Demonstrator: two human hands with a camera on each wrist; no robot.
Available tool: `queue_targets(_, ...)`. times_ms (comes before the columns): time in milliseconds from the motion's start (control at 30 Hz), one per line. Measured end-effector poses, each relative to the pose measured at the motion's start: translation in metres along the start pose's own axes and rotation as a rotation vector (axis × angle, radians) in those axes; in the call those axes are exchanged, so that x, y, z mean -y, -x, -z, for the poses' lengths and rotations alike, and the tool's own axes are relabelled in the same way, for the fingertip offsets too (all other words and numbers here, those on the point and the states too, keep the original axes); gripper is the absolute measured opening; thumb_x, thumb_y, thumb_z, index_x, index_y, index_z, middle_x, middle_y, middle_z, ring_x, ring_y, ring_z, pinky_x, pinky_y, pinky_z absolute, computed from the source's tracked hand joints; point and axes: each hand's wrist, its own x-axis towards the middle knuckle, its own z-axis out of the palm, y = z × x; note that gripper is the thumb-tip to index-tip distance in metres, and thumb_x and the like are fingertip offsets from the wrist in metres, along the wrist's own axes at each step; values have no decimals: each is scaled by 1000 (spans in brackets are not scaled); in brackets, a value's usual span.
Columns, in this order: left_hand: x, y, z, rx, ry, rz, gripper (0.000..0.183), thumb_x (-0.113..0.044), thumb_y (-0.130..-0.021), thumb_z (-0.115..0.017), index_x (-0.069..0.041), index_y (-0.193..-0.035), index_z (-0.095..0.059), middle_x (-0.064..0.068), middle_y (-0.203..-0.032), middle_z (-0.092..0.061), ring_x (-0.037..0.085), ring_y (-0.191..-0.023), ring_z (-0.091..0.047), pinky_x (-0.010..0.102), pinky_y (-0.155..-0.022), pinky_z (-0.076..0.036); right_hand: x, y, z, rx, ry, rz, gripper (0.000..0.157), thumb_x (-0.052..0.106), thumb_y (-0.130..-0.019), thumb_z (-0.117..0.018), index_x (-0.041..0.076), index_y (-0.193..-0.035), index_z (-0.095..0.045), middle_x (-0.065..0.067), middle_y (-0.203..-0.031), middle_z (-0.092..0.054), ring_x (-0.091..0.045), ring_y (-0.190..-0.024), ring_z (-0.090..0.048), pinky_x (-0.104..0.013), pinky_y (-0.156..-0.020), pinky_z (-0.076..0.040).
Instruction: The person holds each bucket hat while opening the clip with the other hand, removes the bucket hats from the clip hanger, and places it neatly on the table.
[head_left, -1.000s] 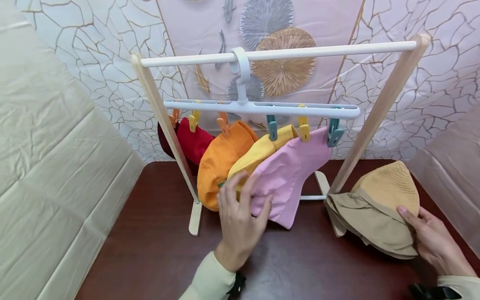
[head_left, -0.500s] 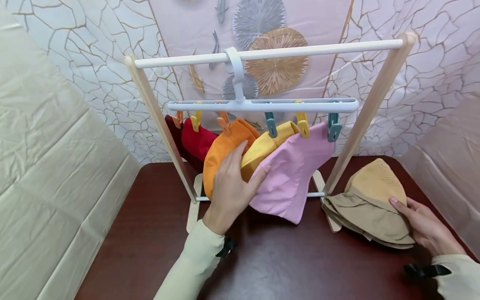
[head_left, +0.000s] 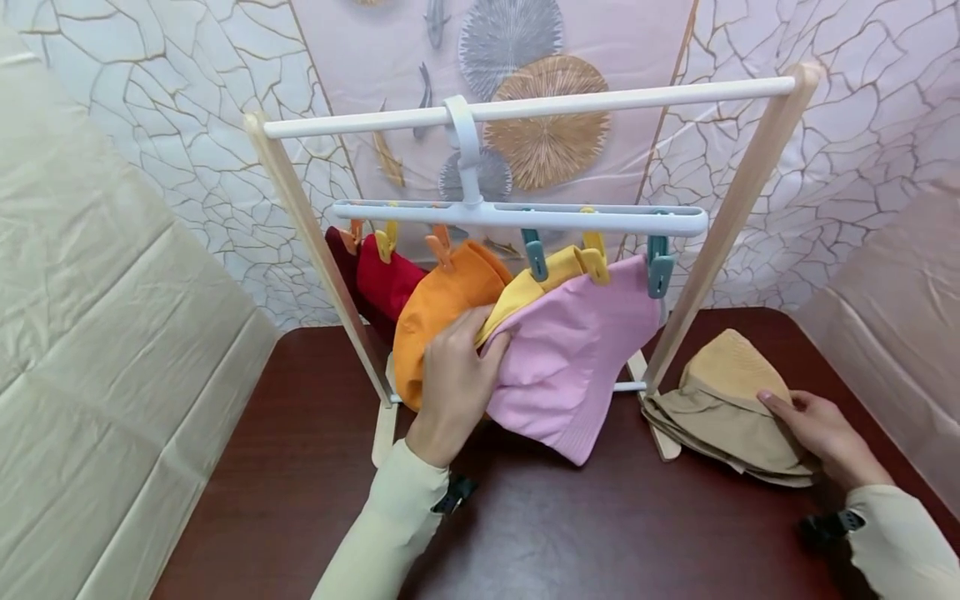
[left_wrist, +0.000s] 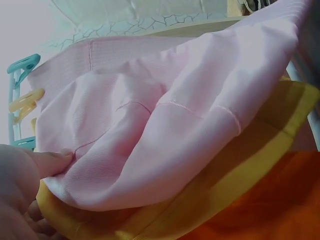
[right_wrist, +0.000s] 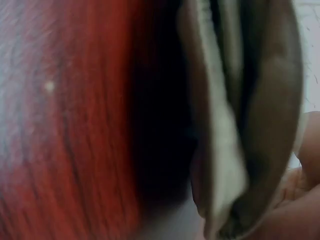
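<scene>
My left hand (head_left: 453, 379) pinches the pink hat (head_left: 570, 358) and the yellow hat (head_left: 551, 271) at their hanging crowns. In the left wrist view the thumb (left_wrist: 54, 162) lies on the pink cloth, with fingers behind the yellow hat's edge. Left of them hang an orange hat (head_left: 442, 308), a red hat (head_left: 386, 275) and a dark maroon hat (head_left: 341, 250). My right hand (head_left: 832, 437), thumb on top, holds a pale yellow hat (head_left: 738, 371) together with a khaki hat (head_left: 735, 425). In the right wrist view the khaki folds (right_wrist: 272, 100) fill the right half.
A wooden rack (head_left: 727, 217) with a white top bar (head_left: 600, 103) stands at the table's back. From it hangs a white hanger (head_left: 592, 218) with coloured clips (head_left: 534, 254). Behind is a patterned backdrop (head_left: 202, 117). The dark brown table (head_left: 555, 533) spreads in front.
My left hand moved up and left across the orange hat, then took hold of the pink and yellow hats. The right hand, still holding its hats, shifted slightly left in view.
</scene>
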Motion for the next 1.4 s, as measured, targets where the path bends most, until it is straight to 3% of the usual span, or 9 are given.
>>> queue_targets(133,0,3,5,-18,14,7,20,-21,-90,-75,-10,-107,-73,2,-94,-72,17,-84,-67,35,-77,-55,8,-5,0,-62,157,37,81,50,-104,-39,-24,-135,-33,-42,-120,-48,-42,-94,-56,-43,-72,-49)
queue_targets(367,-2,6,8,-4,42,10,22,-20,-90,-74,-12,-110,-72,0,-96,-72,14,-86,-66,33,-78,-54,30,7,-1,-172,309,89,84,51,-102,-44,-23,-138,-27,-52,-124,-35,-67,-107,-39,-70,-77,-39)
queue_targets(533,0,8,12,-7,97,37,25,-23,-89,-76,-12,-111,-73,0,-101,-74,13,-89,-67,31,-82,-54,105,48,-9,-355,290,274,61,45,-101,-54,-4,-137,-48,-34,-118,-59,-52,-100,-58,-60,-66,-44)
queue_targets(667,3,8,16,-33,150,65,25,-24,-88,-77,-12,-111,-74,0,-100,-74,11,-88,-67,30,-79,-54,178,76,-21,-365,205,486,35,37,-99,-61,13,-124,-63,-12,-107,-70,-28,-86,-71,-36,-64,-51)
queue_targets(800,4,8,15,-7,236,73,25,-23,-89,-77,-12,-111,-74,-1,-101,-74,8,-90,-67,30,-80,-54,220,87,-39,-355,34,659,44,20,-91,-74,14,-132,-60,-3,-111,-66,-6,-92,-62,-14,-69,-46)
queue_targets(933,3,10,9,39,309,77,26,-23,-89,-76,-14,-114,-73,-4,-103,-73,7,-89,-65,29,-80,-54,233,86,-56,-374,-166,724,56,7,-85,-78,16,-136,-58,0,-104,-68,-3,-82,-60,-14,-64,-46)
queue_targets(1033,3,12,7,53,315,73,29,-25,-89,-76,-15,-116,-72,-4,-105,-73,7,-89,-66,29,-80,-55,237,85,-67,-423,-258,720,39,4,-86,-77,15,-121,-67,2,-76,-60,-6,-62,-51,-20,-50,-38)
queue_targets(1167,3,11,5,51,300,63,32,-27,-89,-76,-15,-118,-71,-4,-107,-73,8,-92,-66,29,-84,-55,242,83,-75,-481,-300,675,8,4,-88,-74,7,-91,-67,1,-62,-36,-6,-53,-34,-26,-45,-27)
queue_targets(1400,7,10,12,24,299,43,40,-33,-87,-77,-16,-122,-67,-5,-112,-70,9,-96,-64,29,-86,-52,246,73,-77,-443,-320,639,13,9,-94,-69,3,-84,-61,4,-58,-34,-6,-47,-33,-29,-39,-25)
